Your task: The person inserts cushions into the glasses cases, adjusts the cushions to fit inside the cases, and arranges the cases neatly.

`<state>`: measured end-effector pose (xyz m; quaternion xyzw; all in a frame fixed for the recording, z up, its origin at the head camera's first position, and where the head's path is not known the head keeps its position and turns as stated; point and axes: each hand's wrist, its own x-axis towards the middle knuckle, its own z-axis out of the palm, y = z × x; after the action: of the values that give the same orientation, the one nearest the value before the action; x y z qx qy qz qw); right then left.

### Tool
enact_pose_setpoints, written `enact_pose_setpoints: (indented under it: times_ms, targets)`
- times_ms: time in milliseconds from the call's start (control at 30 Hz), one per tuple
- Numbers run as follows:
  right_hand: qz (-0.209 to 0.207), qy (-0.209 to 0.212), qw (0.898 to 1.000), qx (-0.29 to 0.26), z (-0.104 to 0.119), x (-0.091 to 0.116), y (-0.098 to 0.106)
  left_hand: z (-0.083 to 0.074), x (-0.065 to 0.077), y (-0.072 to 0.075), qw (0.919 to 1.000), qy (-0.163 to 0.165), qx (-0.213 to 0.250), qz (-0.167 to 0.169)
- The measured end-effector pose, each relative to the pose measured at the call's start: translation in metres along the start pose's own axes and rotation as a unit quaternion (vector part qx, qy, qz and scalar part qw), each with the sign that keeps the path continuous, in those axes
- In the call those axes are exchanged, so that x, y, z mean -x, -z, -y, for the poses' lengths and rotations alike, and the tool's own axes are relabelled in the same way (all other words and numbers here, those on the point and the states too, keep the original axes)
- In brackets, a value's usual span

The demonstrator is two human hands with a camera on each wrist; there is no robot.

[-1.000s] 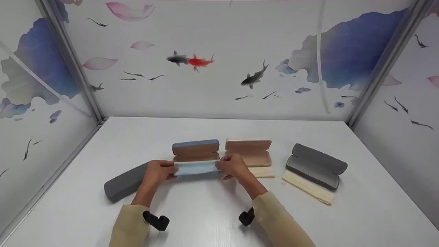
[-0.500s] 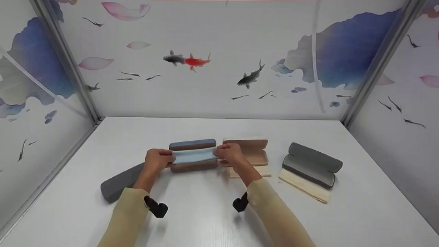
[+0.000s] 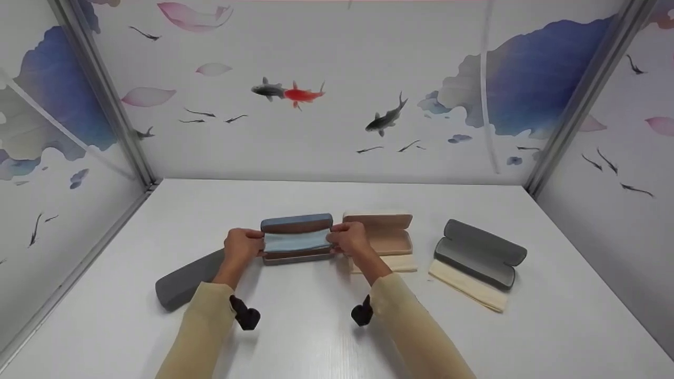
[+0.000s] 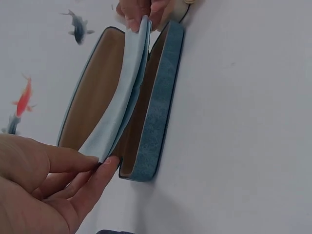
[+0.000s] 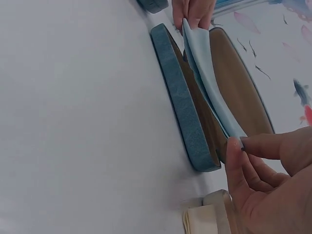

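In the head view, your left grip and right grip each pinch one end of the folded light blue cloth; it spans the opening of the blue case, in front of the raised lid; holding both ends likely lines the strip up with the case. On the worktop, a closed grey case lies by your left sleeve; the beige case and open grey case each have a cream cloth before them, perhaps to pair them.

In the left wrist view, your thumb and fingers close on the near end, by the case's corner; the lid leans back, baring the brown lining.

In the right wrist view, your other pinch matches; the strip bows slightly between; I cannot tell whether it touches the lining.
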<state>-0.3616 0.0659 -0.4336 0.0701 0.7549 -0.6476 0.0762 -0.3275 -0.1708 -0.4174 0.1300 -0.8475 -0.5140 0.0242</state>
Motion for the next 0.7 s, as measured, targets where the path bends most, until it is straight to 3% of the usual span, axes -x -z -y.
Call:
enact_pose_setpoints:
  times_ms: [233, 433, 700]
  targets:
    - [-0.013, 0.023, 1.000, -0.002, -0.007, 0.001, -0.007, 0.008, 0.000, -0.009, 0.9985, -0.028, -0.036, -0.031]
    - [-0.009, 0.040, 0.999, 0.029, -0.006, 0.003, -0.008, 0.008, 0.001, -0.014, 0.9959, -0.047, -0.055, -0.053]
    - [-0.006, 0.034, 0.997, 0.065, -0.003, 0.004, -0.009, 0.003, 0.003, -0.012, 0.9957, -0.050, -0.057, -0.053]
